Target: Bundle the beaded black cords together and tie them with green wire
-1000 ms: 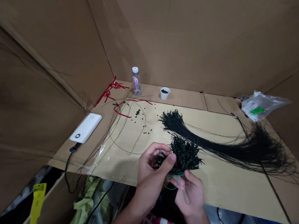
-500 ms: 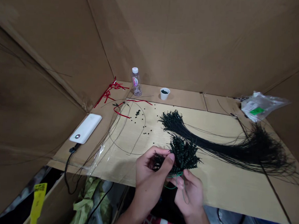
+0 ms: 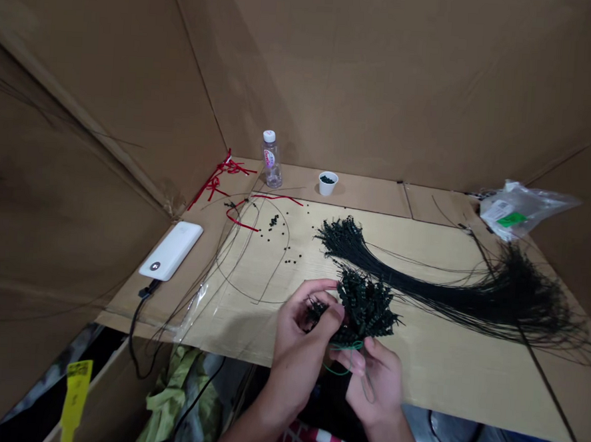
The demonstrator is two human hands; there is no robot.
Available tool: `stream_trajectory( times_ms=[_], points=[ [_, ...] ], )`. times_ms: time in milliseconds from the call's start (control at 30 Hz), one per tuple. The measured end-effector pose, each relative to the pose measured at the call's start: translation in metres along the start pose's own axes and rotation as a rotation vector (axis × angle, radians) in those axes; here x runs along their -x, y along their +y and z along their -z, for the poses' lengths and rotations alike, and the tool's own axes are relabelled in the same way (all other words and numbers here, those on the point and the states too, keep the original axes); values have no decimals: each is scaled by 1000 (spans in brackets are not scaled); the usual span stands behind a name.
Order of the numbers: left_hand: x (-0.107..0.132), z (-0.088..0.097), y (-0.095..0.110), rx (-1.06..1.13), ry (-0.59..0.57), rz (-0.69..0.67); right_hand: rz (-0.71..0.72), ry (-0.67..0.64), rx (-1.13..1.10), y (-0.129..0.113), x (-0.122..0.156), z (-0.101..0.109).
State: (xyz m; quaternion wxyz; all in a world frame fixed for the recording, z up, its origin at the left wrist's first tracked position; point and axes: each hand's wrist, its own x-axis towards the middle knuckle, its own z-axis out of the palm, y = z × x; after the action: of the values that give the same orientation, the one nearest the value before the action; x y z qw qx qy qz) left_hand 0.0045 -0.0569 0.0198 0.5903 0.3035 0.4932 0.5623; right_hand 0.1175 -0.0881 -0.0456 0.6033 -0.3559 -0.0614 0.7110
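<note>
The left hand [image 3: 294, 354] is pinching the beaded wire bunch [image 3: 365, 308] held between both hands, the right hand [image 3: 373, 386] is pinching a green wire [image 3: 343, 360] beneath it, and a slackening grip could be spilling strands toward the loose beads [image 3: 274, 221] at 11 o'clock.

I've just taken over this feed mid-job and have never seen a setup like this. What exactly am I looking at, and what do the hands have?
There's no machine here. The pictures come from a camera worn on a person's head, looking forward and down, so the two bare hands are the person's own. The left hand grips a bunch of black wires set with dark beads, and the right hand pinches a green wire below it. On the pale wood-grain board lie a long sheaf of beaded black wires and loose dark beads. Beyond it stand a white cup and a plastic bottle, with cardboard walls around.
</note>
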Motion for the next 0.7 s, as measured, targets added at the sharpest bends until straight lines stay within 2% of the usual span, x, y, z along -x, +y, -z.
stream_trajectory(
  times_ms=[100,167,433,700],
  points=[
    [1,3,0,-52,13,3,-103,27,-22,-2,-1,2],
    [3,3,0,-67,20,2,-121,38,-21,-2,-2,6],
    [4,0,-1,19,-9,-69,-95,5,15,0,-2,8],
    [3,6,-2,-115,3,-82,-65,44,-15,3,1,-4]
  ],
)
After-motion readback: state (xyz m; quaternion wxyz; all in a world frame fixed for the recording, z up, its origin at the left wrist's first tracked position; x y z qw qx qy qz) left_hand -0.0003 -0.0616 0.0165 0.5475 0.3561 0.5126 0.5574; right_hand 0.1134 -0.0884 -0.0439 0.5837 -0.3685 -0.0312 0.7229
